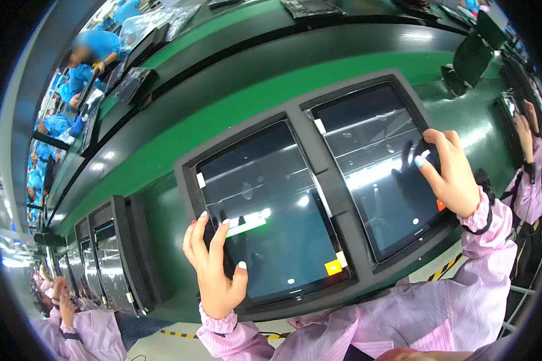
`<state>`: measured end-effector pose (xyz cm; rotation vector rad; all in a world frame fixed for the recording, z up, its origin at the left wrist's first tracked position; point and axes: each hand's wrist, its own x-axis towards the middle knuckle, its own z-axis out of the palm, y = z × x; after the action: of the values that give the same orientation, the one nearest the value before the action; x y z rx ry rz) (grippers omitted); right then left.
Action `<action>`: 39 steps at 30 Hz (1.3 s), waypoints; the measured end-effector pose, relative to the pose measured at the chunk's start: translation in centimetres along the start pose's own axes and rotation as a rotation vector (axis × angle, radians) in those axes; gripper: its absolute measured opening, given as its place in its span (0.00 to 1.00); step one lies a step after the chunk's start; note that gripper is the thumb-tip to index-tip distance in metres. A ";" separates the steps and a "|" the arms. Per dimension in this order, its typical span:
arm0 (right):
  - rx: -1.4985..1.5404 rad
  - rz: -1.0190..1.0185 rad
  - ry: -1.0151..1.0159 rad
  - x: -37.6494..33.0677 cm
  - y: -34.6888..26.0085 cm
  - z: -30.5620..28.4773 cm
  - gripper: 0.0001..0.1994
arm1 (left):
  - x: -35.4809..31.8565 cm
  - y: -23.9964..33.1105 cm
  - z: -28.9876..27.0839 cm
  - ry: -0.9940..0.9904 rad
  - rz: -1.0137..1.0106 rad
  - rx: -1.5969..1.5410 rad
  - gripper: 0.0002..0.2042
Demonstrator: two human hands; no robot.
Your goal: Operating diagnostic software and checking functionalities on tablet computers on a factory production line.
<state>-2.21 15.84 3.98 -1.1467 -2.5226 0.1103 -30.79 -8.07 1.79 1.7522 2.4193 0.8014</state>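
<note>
Two dark glass panels lie side by side in a black foam tray point(307, 138). The left panel point(277, 204) shows a bright green-and-white strip, with a yellow sticker point(333, 268) near its lower right corner. At that panel's left edge rests my left hand point(214, 265), fingers spread and thumb apart, nothing held. My right hand point(454, 171) is by the right edge of the right panel point(367, 150). Its thumb reaches over the glass and its fingers bend at the tray rim, apart from the thumb. White tabs sit on the panel edges. An orange sticker point(441, 205) is partly hidden beside my right wrist.
A black folding stand point(473, 57) is at the back right of the green bench point(229, 129). Another foam tray with panels point(108, 253) stands at left. Beyond a dark rail, people in blue point(96, 48) work. Neighbours in pink sleeves are at both sides.
</note>
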 end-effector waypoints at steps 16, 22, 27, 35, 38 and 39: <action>0.862 0.442 -0.156 1.3 3.6 -1.5 0.15 | -0.2 -0.2 0.0 0.047 0.036 -0.133 0.29; 0.264 0.166 -0.067 0.0 0.6 0.5 0.17 | -0.7 -0.7 0.0 0.075 0.025 -0.125 0.29; 1.038 0.376 -0.252 0.3 3.1 -1.1 0.16 | -0.2 -0.1 0.1 0.081 0.039 -0.149 0.29; 0.594 0.296 -0.144 1.5 0.7 -0.7 0.20 | -0.6 -0.1 0.2 0.107 0.017 -0.146 0.28; 0.469 0.268 -0.195 1.2 1.2 0.5 0.24 | -0.1 0.3 0.3 0.086 0.020 -0.129 0.28; 0.458 0.260 -0.172 1.2 1.0 0.8 0.24 | -0.2 0.4 0.3 0.098 0.006 -0.124 0.27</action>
<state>-2.55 17.50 3.37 -1.2977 -2.2931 0.8381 -30.28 -8.08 1.59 1.7142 2.3661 1.0380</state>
